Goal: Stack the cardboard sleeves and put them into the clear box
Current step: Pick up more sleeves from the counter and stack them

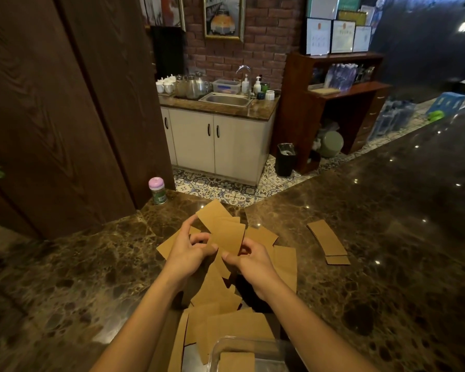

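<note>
Several flat brown cardboard sleeves [285, 264] lie scattered in a loose pile on the dark marble counter [91, 277]. Above the pile, my left hand [187, 253] and my right hand [249, 260] both pinch a few overlapping sleeves [223, 229], fanned and tilted up away from me. A small neat stack of sleeves [329, 241] rests apart to the right. The clear box [253, 347] sits at the bottom edge near me, with one sleeve [236, 362] inside it. More sleeves [226, 326] lie just in front of the box.
A small jar with a pink lid [157, 190] stands at the counter's far left corner. Dark wooden panels rise on the left. Beyond the counter are a tiled floor, a sink cabinet [218, 140], a black bin [285, 159] and a wooden shelf.
</note>
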A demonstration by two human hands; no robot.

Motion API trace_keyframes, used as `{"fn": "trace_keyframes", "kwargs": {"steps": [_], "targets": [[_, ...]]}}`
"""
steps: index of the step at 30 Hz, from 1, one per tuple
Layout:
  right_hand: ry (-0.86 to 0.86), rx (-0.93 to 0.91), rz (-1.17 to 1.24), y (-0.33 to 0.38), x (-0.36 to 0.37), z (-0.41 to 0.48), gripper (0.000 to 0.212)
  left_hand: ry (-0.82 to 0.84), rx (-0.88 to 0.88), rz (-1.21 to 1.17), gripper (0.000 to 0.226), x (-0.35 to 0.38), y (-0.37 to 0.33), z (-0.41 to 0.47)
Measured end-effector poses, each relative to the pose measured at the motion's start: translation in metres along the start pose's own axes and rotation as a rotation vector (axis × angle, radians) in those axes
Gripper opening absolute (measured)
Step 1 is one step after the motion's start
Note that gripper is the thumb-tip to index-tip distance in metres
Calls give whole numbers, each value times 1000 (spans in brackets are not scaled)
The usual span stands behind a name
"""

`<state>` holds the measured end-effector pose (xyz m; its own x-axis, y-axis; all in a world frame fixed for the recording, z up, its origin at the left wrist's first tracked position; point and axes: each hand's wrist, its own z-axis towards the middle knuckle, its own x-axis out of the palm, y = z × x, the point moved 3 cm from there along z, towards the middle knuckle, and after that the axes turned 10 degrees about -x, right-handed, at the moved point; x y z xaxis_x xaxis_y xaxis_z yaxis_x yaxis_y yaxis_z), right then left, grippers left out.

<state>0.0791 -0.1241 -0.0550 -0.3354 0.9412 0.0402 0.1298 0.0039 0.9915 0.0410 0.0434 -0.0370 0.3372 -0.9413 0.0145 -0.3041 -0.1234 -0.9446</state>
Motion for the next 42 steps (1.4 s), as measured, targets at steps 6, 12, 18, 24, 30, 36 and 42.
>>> {"fn": "trace_keyframes", "kwargs": {"steps": [6, 12, 18, 24, 30, 36, 42], "targets": [[25, -130, 64, 36, -3, 3, 34, 36, 226, 187, 31, 9, -45, -11], [59, -245, 72, 86, -14, 7, 31, 121, 298, 60, 28, 24, -90, -19], [-5, -475, -128, 129, -17, -8, 25, 274, 140, -370, 27, 54, -108, -37], [-83, -541, -414, 165, -34, -30, 83, 425, 145, -487, 40, 57, -130, -63], [-77, -627, -24, 185, -56, -44, 25, 527, 214, -502, 45, 58, -141, -77], [-49, -576, 271, 200, -84, -56, 31, 452, 247, -462, 41, 62, -142, -83], [-51, -550, 54, 189, -72, -67, 23, 396, 253, -365, 42, 79, -142, -93]]}}
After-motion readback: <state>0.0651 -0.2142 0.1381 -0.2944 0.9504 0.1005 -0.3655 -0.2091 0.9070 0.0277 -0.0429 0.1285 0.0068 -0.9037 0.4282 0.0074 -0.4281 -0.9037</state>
